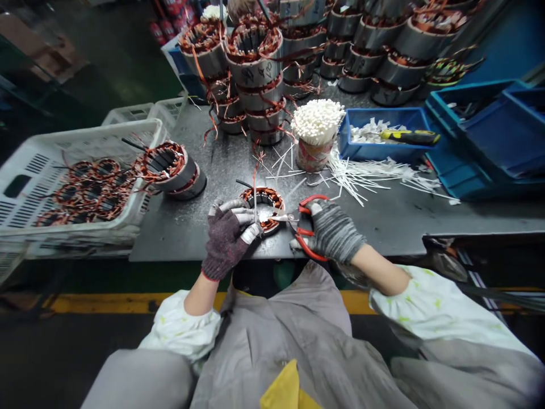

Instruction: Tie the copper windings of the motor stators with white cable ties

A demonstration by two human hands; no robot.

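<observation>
Scissors (303,226) with red handles sit closed-in within the right hand (334,232), whose gloved fingers (298,245) wrap through and around the loops; the blades point left toward a wound motor stator (263,208) lying flat on the dark worktop (383,218), near its front edge. The left hand (225,237), in a darker knitted glove with taped fingertips, has its fingers curled against the stator's near left rim and pinches what looks like a thin white strand or sleeve rising from the copper windings; how tight that pinch is cannot be told. Judging from this, trimming of a lead or tie at the winding is the step in hand, and a clean cut calls for the blade tips to close just at the strand, clear of the copper wire. Left of the stator, another stator (174,168) leans by a white crate (25,170) of coils. Farther off stand stacked stators (255,79), a cup of white sleeves (317,133), and a blue bin (383,149).
</observation>
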